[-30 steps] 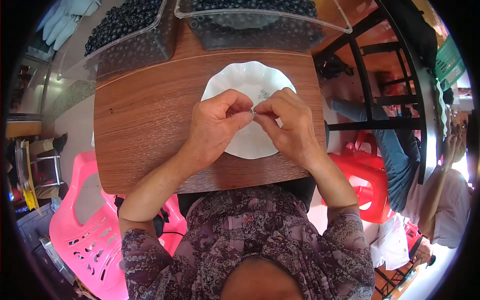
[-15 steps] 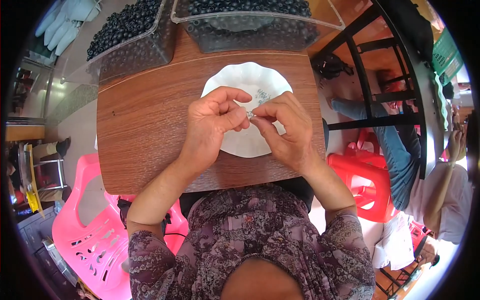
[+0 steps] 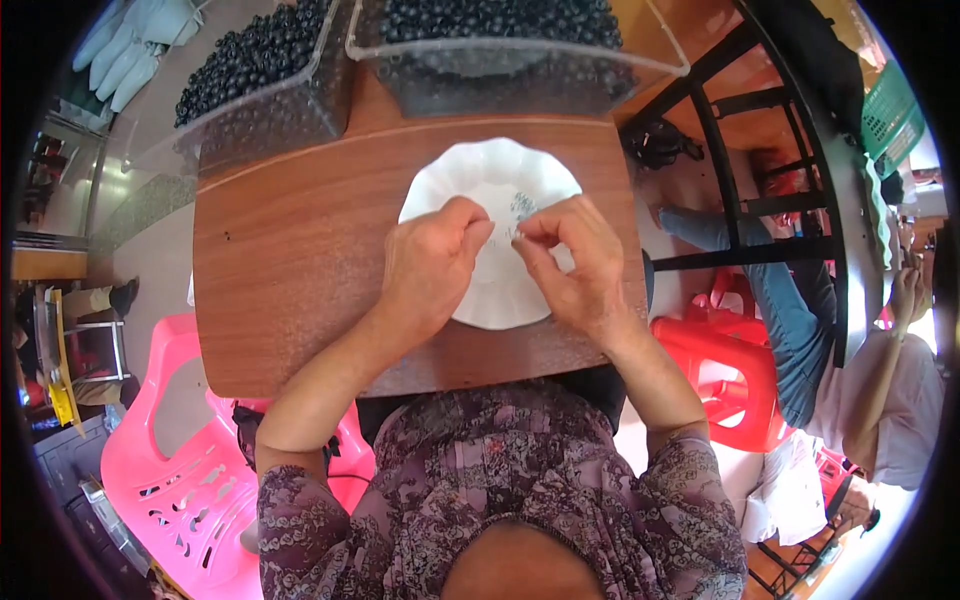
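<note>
- Versus half a second ago: both hands sit in almost the same spot over the plate; fingertips have drawn a little apart, a narrow gap now shows between them where they were nearly touching.
- Versus a second ago: the hands have slid slightly toward the plate's near half; more of the far scalloped rim is exposed.
- Left hand (image 3: 432, 268): fingers curled in, thumb against forefinger, pinched shut. Whatever it grips is too small to resolve.
- Right hand (image 3: 572, 265): same pinch posture, thumb and forefinger closed on a tiny pale item (image 3: 516, 237), possibly a small bead or a thread end; can't tell which.
- White scalloped plate (image 3: 497, 172): round, fluted rim, glossy, sits on the wooden table (image 3: 290, 250) right of centre, directly under both hands. Near half is covered by the hands.
- Small cluster of bluish-green specks (image 3: 522, 204) lies on the plate's inner surface, just beyond the right fingertips.
- Two clear plastic bins at the table's far edge, both full of small dark round beads: left bin (image 3: 255, 85), right bin (image 3: 510, 45).
- Pink plastic chair (image 3: 165, 450) at the person's left, red plastic stool (image 3: 725, 375) at the right.
</note>
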The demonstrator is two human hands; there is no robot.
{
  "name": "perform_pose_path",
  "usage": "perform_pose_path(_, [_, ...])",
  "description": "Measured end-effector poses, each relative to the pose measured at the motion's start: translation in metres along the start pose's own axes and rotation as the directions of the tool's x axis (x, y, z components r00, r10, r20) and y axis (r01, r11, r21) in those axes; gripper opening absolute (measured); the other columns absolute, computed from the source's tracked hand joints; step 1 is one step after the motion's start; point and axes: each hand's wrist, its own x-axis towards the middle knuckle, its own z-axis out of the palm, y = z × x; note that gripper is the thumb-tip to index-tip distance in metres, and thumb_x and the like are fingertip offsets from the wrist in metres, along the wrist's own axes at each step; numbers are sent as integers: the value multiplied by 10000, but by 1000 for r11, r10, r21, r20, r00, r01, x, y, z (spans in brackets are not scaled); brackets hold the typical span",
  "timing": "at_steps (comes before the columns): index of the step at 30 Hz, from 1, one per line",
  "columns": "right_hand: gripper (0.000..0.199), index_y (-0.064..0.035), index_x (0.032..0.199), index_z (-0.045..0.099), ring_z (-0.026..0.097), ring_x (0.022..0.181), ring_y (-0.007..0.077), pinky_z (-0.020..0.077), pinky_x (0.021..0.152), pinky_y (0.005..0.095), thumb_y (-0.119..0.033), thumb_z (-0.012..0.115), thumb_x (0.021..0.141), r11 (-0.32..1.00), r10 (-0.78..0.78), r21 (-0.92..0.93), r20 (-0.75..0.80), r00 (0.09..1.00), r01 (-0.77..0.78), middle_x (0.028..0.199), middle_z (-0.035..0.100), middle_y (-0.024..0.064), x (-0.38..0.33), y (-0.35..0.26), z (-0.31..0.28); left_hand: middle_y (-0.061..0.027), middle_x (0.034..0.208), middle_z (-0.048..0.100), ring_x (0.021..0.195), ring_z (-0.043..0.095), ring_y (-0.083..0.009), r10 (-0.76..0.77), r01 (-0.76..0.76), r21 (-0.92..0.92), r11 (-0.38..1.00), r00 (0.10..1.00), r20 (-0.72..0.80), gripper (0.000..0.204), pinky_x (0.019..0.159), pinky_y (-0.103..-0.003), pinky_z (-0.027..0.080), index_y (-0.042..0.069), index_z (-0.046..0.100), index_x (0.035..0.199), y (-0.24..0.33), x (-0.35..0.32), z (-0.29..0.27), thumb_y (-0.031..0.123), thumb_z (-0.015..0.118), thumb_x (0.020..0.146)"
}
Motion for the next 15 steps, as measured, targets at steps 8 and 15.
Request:
perform_pose_path(8, [190, -27, 769, 537, 538, 668, 259, 428, 577, 337, 77, 637, 644, 997, -11, 81, 4, 1000, 11, 745, 562, 91, 3, -5, -2, -129, 769, 605, 724, 591, -299, 298, -292, 60, 955, 934, -199, 111, 621, -372, 465, 19, 600, 837, 20, 19, -27, 0, 632, 732])
perform_pose_path(15, [202, -24, 772, 543, 541, 646, 229, 428, 566, 318, 96, 631, 635, 984, 9, 180, 6, 1000, -10, 746, 568, 93, 6, 2, -5, -167, 766, 624, 753, 614, -334, 422, -351, 318, 881, 887, -190, 71, 647, -413, 474, 36, 627, 789, 35, 139, -72, 54, 590, 731])
